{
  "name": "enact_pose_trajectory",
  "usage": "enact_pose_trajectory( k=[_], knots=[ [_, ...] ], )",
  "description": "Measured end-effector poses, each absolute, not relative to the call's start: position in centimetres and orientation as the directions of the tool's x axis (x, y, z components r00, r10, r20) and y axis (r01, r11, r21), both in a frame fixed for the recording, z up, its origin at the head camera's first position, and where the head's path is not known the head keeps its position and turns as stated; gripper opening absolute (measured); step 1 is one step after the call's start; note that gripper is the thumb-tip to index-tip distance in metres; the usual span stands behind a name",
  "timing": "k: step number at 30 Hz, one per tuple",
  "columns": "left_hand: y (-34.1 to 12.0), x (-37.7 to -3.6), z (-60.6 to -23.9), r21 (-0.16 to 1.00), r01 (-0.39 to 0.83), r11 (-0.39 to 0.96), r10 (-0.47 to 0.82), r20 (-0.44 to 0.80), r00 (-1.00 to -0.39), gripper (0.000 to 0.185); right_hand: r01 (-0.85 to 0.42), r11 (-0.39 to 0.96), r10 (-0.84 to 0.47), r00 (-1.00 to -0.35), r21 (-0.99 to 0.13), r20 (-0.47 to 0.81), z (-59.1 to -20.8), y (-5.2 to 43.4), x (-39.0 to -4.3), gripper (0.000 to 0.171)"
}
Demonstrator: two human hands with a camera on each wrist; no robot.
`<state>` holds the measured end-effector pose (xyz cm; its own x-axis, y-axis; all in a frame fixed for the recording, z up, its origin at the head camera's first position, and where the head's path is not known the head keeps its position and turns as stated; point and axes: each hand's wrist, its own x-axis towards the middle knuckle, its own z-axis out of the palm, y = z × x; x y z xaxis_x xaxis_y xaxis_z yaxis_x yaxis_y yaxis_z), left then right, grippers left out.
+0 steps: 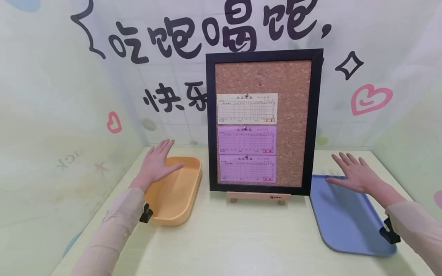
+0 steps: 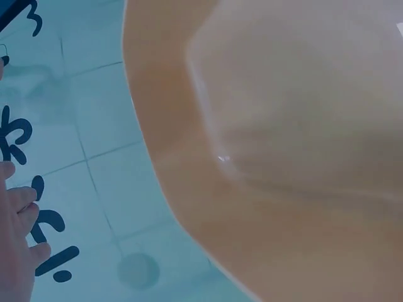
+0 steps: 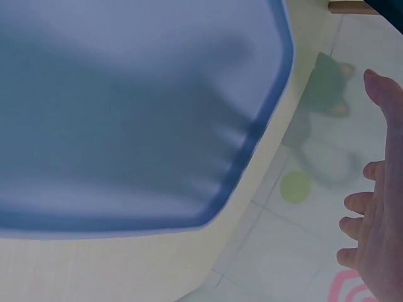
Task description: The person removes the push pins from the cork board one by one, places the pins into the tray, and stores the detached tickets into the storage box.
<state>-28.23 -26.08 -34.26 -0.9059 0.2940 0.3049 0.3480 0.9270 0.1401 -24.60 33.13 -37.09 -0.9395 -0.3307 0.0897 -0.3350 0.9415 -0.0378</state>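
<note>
My left hand (image 1: 156, 164) is held over the orange tray (image 1: 172, 221), fingers straight and thumb spread, holding nothing. On the other side, my right hand (image 1: 357, 174) hovers above the blue tray (image 1: 348, 230) with its fingers stretched out and nothing in them. Between the hands stands a black-framed cork board (image 1: 293, 126). Three paper slips are pinned down its left part: a cream slip (image 1: 246, 109) on top, a purple slip (image 1: 246, 140) below it and another purple slip (image 1: 247, 169) lowest. The right wrist view shows the hand's shadow on the blue tray.
A small wooden easel (image 1: 259, 196) supports the board on the pale table (image 1: 241, 237). Behind the table is a printed wall sheet (image 1: 172, 134) with black lettering, and similar sheets close in both sides. Both trays show bare inner surfaces.
</note>
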Motion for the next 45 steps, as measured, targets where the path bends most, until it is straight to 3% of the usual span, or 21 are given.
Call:
enact_pose_trajectory(
  k=[17,35,45],
  knots=[
    [-21.9,-28.7,-32.0,0.247,0.478,0.843,0.296,0.529,-0.795,0.084,-0.368,0.928,-0.359,-0.925,-0.061,0.124,-36.5,32.9,-25.1,0.091],
    [-17.1,-30.2,-29.4,0.568,0.472,0.674,0.127,0.541,-0.831,0.082,-0.424,0.905,-0.404,-0.887,-0.046,0.223,-35.7,32.4,-24.9,0.085],
    [-14.4,-31.6,-28.0,0.566,0.494,0.661,0.147,0.547,-0.824,0.076,-0.456,0.889,-0.421,-0.84,-0.026,0.342,-34.5,32.0,-24.9,0.082]
  ],
)
